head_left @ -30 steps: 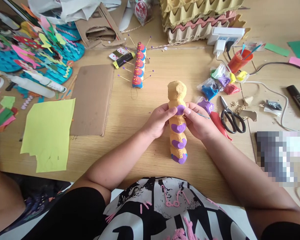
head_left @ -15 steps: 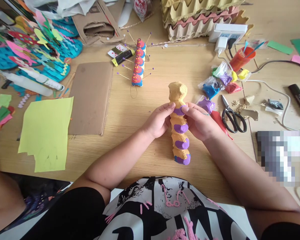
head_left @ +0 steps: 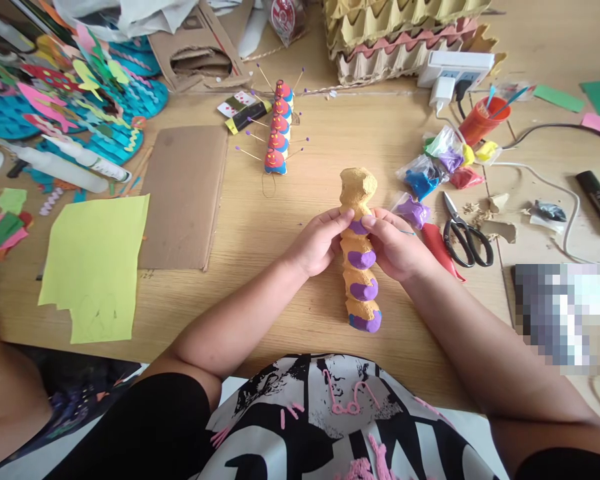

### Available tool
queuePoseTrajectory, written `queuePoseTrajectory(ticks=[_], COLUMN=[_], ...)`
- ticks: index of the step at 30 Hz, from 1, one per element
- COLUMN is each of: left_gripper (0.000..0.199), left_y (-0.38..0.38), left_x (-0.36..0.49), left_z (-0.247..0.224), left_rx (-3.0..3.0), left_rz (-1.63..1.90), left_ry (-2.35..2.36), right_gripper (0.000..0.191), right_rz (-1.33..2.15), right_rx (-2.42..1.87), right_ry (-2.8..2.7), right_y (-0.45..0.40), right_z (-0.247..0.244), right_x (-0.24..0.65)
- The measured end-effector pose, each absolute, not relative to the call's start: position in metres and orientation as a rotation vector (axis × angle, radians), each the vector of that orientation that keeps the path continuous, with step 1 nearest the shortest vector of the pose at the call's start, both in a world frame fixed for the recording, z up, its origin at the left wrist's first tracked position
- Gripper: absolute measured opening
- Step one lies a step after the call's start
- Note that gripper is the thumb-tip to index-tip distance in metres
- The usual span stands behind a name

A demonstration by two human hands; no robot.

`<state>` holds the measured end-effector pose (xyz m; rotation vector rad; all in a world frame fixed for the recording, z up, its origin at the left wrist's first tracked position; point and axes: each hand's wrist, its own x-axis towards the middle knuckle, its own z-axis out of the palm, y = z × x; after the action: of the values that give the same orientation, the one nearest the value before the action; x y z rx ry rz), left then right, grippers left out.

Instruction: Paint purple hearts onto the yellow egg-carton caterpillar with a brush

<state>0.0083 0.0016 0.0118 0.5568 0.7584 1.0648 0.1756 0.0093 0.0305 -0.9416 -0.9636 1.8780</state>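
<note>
An orange-yellow egg-carton strip (head_left: 359, 190) with several bumps points away from me, purple clay (head_left: 363, 259) pressed along its lower bumps. My left hand (head_left: 320, 243) grips its left side near the second bump from the far end. On the opposite side, my right hand (head_left: 395, 243) holds it, the thumb on the purple patch there. A thin blue stick shows by my right fingers. Beyond them stands a finished-looking strip (head_left: 279, 130) with red faces, blue edges and purple-tipped sticks.
Scissors (head_left: 465, 233), clay bags (head_left: 420, 180) and a red cup (head_left: 483, 120) lie right. Brown cardboard (head_left: 185, 200), yellow-green paper (head_left: 97, 267) and glue bottles (head_left: 60, 170) are left. Egg trays (head_left: 400, 40) and a power strip (head_left: 455, 67) are at the back. Another person's limb (head_left: 10, 393) shows lower left.
The held strip's far end sits slightly lower in view, and my right thumb has shifted slightly left over the purple patch. Both hands keep their hold.
</note>
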Motion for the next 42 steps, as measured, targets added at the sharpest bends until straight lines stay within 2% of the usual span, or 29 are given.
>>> queuePoseTrajectory(ticks=[14,19,25,33,39,42], left_gripper=[0.057,0.055,0.043,0.046,0.031,0.037], left_y=[0.002,-0.001,-0.003,-0.001,0.000,0.001], left_x=[0.009,0.010,0.011,0.010,0.009,0.008], left_z=[0.012,0.013,0.014,0.010,0.010,0.009], left_rx=[0.542,0.569,0.507,0.532,0.465,0.480], left_rz=[1.037,1.055,1.053,1.016,0.983,0.988], left_ry=[0.742,0.743,0.741,0.687,0.663,0.677], right_gripper=[0.054,0.053,0.051,0.049,0.049,0.048], right_rz=[1.907,1.852,1.882,1.977,1.983,1.979], right_rx=[-0.890,-0.924,-0.979,-0.980,-1.007,-0.983], right_ry=[-0.846,-0.899,-0.878,-0.825,-0.799,-0.825], right_y=[0.013,0.009,0.009,0.011,0.010,0.010], right_z=[0.017,0.017,0.019,0.022,0.022,0.025], right_x=[0.178,0.177,0.176,0.179,0.180,0.178])
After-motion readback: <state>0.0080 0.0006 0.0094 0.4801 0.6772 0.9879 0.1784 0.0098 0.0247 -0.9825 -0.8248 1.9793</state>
